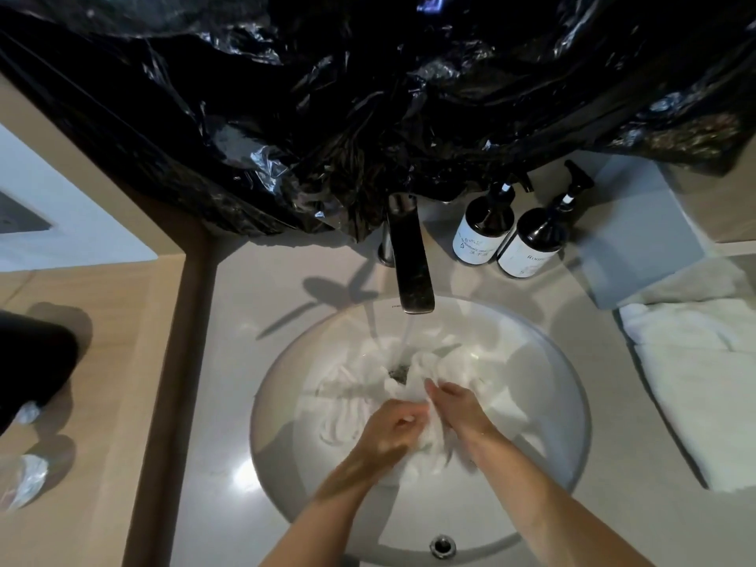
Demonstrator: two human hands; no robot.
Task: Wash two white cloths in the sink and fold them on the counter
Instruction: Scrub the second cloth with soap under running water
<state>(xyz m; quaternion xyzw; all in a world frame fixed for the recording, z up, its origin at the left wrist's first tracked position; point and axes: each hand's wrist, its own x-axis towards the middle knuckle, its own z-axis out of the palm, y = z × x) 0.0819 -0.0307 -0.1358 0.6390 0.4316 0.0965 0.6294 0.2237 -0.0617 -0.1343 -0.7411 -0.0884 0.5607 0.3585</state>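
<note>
**White cloth bunched under running water in the sink**

White cloth (368, 386) lies wet and crumpled in the round sink (278, 403), spread across the bowl around the drain, with a thin stream of water falling from the dark faucet (409, 259) onto it. The left hand (388, 431) has its fingers curled tight round a bunch of the fabric. The right hand (458, 407) sits just beside it, fingers bent down into the same bunch and grasping it; the two hands nearly touch.

On the counter (229, 362) to the right of the bowl rests a second white cloth (703, 382), folded and flat. Behind the sink stand two dark pump bottles (511, 235) with white labels, side by side and touching; what they contain cannot be seen. Crinkled black plastic sheeting (327, 96) hangs above the faucet.
</note>
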